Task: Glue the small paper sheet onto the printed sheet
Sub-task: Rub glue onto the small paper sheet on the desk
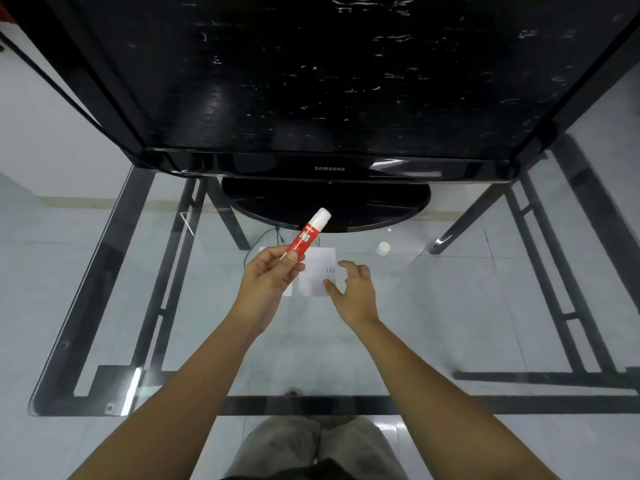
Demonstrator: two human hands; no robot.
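One black monitor (329,81) fills the top of the frame, its oval stand (363,206) resting on the one glass worktop (433,323), through which a dark frame and pale floor tiles show. Two bare forearms rise from the bottom edge toward the centre. The left hand (268,275), just left of centre, pinches one glue stick (309,233) between thumb and fingertips at its lower end. The stick's long axis runs on a diagonal, from lower left to upper right of the frame, with its white cap pointing up toward the stand and its red labelled body nearer the hand; the cap is on. The right hand (353,289), just right of centre, holds nothing, its fingers spread and curled loosely above the worktop. Between and beneath the two hands lie two pale sheets flat on the glass: the printed sheet (320,268), with faint blue marks near its right side, is partly covered by both hands, and a sliver of the small sheet (288,291) shows at the left hand's lower edge, just beside it. Whether the two sheets overlap cannot be told. One small white round object (383,248) sits on the glass to the right of the sheets, too blurred to identify.
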